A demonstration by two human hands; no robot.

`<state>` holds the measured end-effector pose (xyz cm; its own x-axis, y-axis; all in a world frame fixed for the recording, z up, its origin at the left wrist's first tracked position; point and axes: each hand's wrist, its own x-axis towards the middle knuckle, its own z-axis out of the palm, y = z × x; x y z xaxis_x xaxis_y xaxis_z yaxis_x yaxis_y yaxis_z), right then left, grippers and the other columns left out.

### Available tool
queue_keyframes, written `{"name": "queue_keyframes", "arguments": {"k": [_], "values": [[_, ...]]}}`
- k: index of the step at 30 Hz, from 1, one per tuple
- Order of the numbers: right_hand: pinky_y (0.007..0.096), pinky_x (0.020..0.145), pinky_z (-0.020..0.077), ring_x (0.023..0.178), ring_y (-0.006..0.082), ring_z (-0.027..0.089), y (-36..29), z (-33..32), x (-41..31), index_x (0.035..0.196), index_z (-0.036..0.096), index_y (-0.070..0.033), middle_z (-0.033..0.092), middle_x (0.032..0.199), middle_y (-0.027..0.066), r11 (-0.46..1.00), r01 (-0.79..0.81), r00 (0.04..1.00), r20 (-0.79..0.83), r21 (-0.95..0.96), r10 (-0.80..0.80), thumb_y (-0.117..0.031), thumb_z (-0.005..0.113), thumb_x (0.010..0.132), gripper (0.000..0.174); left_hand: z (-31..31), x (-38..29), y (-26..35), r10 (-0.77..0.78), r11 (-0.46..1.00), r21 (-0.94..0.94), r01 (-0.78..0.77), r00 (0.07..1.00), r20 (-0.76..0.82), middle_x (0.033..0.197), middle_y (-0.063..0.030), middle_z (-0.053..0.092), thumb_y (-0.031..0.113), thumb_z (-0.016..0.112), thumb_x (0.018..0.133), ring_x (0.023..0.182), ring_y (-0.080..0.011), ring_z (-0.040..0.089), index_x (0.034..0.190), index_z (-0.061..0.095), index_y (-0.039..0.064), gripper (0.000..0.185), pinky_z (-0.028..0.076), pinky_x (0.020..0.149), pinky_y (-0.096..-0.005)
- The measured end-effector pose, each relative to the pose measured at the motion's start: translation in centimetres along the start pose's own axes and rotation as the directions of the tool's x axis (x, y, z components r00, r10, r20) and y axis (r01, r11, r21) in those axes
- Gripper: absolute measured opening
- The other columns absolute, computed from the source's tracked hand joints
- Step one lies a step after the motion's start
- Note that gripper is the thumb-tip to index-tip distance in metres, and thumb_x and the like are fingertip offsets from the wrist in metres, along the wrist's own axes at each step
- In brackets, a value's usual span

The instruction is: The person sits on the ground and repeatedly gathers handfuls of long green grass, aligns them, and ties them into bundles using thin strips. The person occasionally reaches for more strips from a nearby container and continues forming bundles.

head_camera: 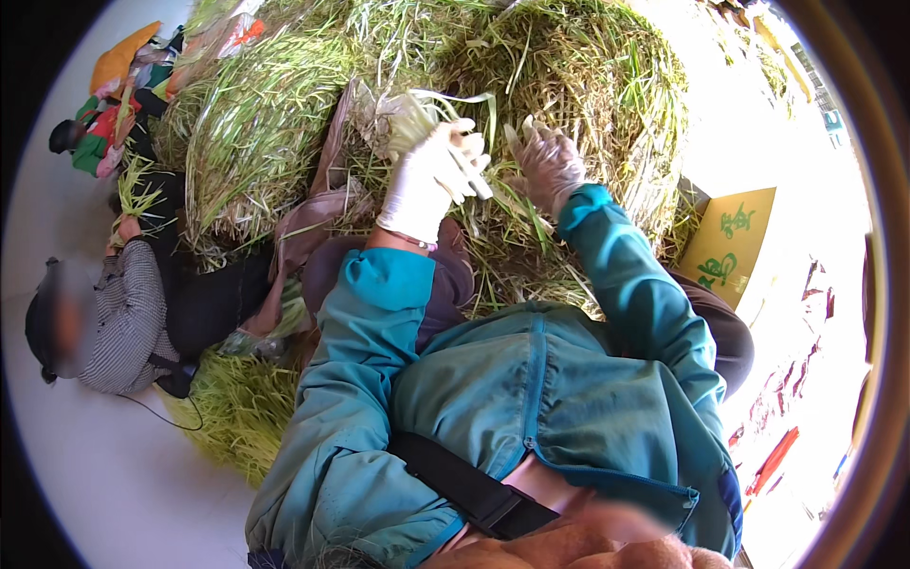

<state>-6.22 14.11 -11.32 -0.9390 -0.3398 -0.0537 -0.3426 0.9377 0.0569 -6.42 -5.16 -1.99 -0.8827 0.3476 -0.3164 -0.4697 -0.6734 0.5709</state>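
My left hand (434, 171) wears a thin whitish glove and is closed on a small bunch of green stalks (416, 128). Their pale cut ends stick out at the lower right of the fist, and thin leaves curl over its top. To its right is my right hand (551, 163), also in a thin clear glove, with fingers spread and nothing seen in it. It is at the near side of a large heap of green and straw-coloured leafy stalks (597, 92). Loose stalks lie below and between both hands.
Another stalk heap (263, 128) stands to the left, with a pinkish cloth (306, 220) beside it. A seated person (135, 313) at the left holds stalks; another person (99, 139) sits farther off. Yellow-green stalks (242, 412) lie lower left. A yellow cardboard box (732, 242) stands right.
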Motion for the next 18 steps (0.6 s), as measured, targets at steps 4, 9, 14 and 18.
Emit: {"name": "queue_keyframes", "arguments": {"k": [4, 9, 14, 18], "values": [[0.0432, 0.108, 0.0233, 0.128, 0.0300, 0.033, -3.2, 10.4, -3.0, 0.143, 0.020, -0.017, 0.033, 0.141, 0.0158, 0.751, 0.207, 0.964, 0.260, -0.627, -0.050, -0.048, 0.051, 0.087, 0.072, -0.7, 0.1, 3.7, 0.174, 0.983, -0.065, -0.173, 0.985, 0.019, 0.069, 0.0050, 0.040, 0.025, 0.057, 0.090, 0.059, -0.0086, 0.039, 0.114, 0.054, -0.005, 0.038, 0.034, 0.055, -0.0237], [0.0400, 0.102, 0.0327, 0.118, 0.0275, 0.043, -5.6, 17.5, -12.9, 0.133, 0.038, -0.015, 0.044, 0.133, 0.0128, 0.887, 0.458, 0.721, 0.609, -0.061, -0.330, -0.046, 0.050, 0.089, 0.055, 1.8, -1.4, 6.1, 0.448, 0.887, 0.167, -0.430, 0.889, -0.089, 0.067, 0.0057, 0.033, 0.031, 0.053, 0.092, 0.060, -0.0068, 0.034, 0.133, 0.045, 0.005, 0.048, 0.031, 0.054, -0.0230], [0.0367, 0.096, 0.0420, 0.107, 0.0251, 0.054, 0.3, 15.6, -12.0, 0.122, 0.055, -0.012, 0.055, 0.125, 0.0098, 0.658, 0.152, 0.473, 0.530, 0.738, -0.704, -0.043, 0.048, 0.091, 0.044, 1.2, -2.4, 5.9, 0.585, 0.794, 0.127, -0.595, 0.804, 0.105, 0.071, 0.0055, 0.038, 0.032, 0.049, 0.094, 0.066, -0.0057, 0.043, 0.143, 0.028, 0.013, 0.056, 0.040, 0.066, -0.0267], [0.0349, 0.090, 0.0477, 0.097, 0.0244, 0.060, 9.8, 4.3, -9.0, 0.110, 0.062, -0.006, 0.062, 0.111, 0.0131, -0.149, -0.268, 0.946, 0.231, 0.952, -0.227, -0.033, 0.050, 0.093, 0.034, 1.3, -1.0, 4.2, 0.319, 0.932, -0.290, -0.216, 0.870, 0.376, 0.058, 0.0072, 0.038, 0.028, 0.051, 0.093, 0.050, -0.0002, 0.037, 0.141, 0.028, 0.006, 0.057, 0.037, 0.054, -0.0196]]}}
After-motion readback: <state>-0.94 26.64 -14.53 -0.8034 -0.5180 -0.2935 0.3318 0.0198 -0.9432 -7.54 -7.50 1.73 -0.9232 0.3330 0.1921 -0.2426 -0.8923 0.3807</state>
